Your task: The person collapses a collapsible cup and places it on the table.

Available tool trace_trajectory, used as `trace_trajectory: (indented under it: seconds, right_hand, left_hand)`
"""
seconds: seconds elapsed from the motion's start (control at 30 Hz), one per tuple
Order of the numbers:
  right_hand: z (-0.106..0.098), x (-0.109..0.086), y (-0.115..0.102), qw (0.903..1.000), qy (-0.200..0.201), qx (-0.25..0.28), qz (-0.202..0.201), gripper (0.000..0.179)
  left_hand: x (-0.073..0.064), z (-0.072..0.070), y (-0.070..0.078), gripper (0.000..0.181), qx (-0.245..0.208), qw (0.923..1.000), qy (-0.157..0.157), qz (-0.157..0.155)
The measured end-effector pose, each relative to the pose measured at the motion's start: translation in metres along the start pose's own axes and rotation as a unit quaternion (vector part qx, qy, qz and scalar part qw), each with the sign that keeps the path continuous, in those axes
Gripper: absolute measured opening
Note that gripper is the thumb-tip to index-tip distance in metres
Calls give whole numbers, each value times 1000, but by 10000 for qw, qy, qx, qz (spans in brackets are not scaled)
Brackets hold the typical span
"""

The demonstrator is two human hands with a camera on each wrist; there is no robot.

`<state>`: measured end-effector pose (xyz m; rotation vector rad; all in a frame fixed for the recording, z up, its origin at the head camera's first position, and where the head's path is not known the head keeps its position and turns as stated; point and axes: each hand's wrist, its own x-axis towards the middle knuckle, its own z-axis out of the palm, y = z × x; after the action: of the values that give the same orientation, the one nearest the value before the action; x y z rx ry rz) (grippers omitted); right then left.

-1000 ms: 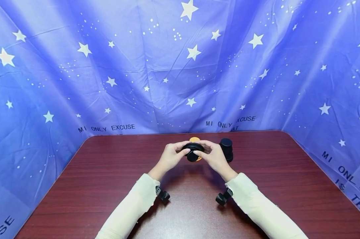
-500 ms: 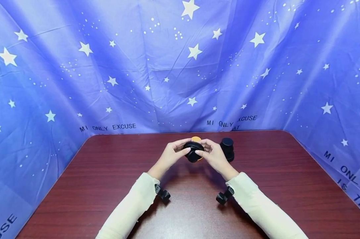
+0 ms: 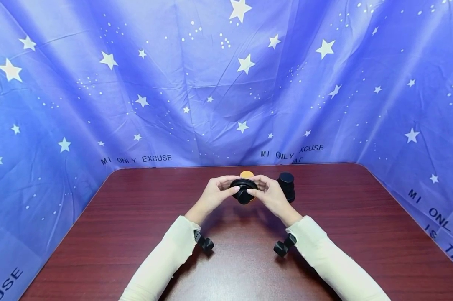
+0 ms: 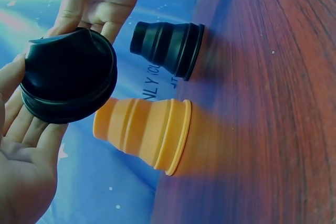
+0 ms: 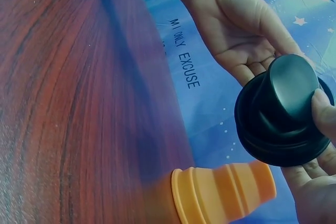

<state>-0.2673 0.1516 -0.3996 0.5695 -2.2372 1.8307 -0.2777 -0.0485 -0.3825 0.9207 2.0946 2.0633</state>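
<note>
Between both hands is a black collapsible cup, partly folded, its middle section tilted within the wide rim (image 3: 243,183). My left hand (image 3: 213,194) grips one side of it, thumb in front and fingers behind. The right hand (image 3: 272,195) holds the opposite side in the same way. In the right wrist view the folded cup (image 5: 286,111) shows its narrow end pushed askew, a thumb pressing at its edge. An orange collapsible cup (image 4: 142,132) stands extended, wide rim down, on the table behind the hands. Another black collapsible cup (image 4: 167,48) stands likewise, beyond the right hand.
The dark red wooden table (image 3: 226,263) reaches back to a blue curtain (image 3: 211,83) with white stars and printed words. Black wrist cameras (image 3: 204,242) are strapped at both cream sleeves (image 3: 162,259).
Both hands stay nearly in place around the folded black cup. Its narrow middle section shifts and tilts between the thumbs. The two standing cups have not moved.
</note>
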Motion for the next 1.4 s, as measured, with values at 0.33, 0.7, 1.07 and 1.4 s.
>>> trace_trajectory:
  seconds: [0.33, 0.7, 1.07, 1.4]
  right_hand:
    - [1, -2, -2, 9999, -38, 52, 114, 29]
    - [-1, -2, -2, 9996, -280, -25, -30, 29]
    - [0, -1, -3, 9997, -170, -61, -187, 28]
    - [4, -7, -27, 9986, 485, 180, -114, 30]
  left_hand:
    - [0, 1, 3, 29, 623, 9977, 179, 177]
    - [1, 1, -1, 25, 375, 9992, 15, 156]
    - [-1, 4, 2, 28, 319, 9993, 28, 207]
    - [3, 0, -21, 33, 83, 9993, 329, 130]
